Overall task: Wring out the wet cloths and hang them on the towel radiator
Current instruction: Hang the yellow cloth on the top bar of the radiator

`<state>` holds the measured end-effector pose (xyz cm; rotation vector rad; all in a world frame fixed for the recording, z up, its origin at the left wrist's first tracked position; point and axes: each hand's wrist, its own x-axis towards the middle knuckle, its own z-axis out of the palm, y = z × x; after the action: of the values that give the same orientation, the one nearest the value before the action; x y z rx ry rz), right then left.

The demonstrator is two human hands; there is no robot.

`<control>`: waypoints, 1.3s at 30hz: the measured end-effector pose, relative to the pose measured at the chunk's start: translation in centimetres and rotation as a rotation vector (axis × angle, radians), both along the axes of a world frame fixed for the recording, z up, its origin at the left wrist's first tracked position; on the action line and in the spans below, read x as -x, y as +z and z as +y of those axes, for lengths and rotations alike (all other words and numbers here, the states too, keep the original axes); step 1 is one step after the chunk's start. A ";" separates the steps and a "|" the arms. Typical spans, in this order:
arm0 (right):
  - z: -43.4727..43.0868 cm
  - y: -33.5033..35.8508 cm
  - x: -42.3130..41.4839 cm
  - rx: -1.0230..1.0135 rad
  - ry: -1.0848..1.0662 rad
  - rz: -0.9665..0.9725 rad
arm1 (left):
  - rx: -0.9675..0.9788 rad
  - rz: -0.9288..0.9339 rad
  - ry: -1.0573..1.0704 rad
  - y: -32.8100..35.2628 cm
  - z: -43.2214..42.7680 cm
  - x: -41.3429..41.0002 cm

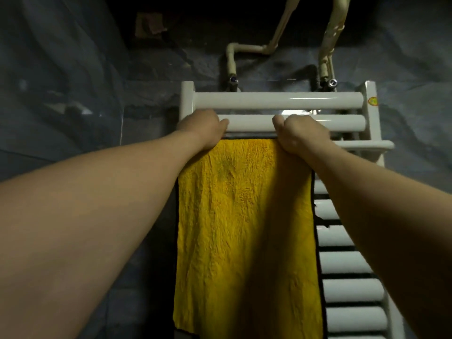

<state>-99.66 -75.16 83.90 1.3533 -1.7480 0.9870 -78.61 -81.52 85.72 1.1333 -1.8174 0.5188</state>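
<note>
Against grey wall (73, 94), on the towel radiator (278, 100), yellow cloth (244, 216) is clamped by curled hands: left hand (203, 129) at eleven o'clock, right hand (298, 133) at one.

Yellow cloth (244, 228) over towel radiator (278, 100)

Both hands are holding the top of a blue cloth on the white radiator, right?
No, the cloth is yellow, not blue. The head view shows the left hand and the right hand holding its top on the white radiator.
</note>
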 end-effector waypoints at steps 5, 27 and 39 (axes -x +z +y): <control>2.2 -4.2 0.7 0.485 0.212 -0.075 | -0.155 0.065 -0.185 -2.1 2.0 -1.9; 6.0 -3.3 1.2 0.401 0.587 -0.468 | -0.362 0.765 -0.520 -3.4 2.7 -7.0; 3.7 -4.5 2.6 0.197 0.106 -0.010 | -0.137 0.256 -0.479 -4.4 -1.3 -7.1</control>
<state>-102.26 -71.50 79.40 1.3263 -1.5539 1.1934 -71.54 -82.81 81.35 0.7686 -1.8317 -0.0304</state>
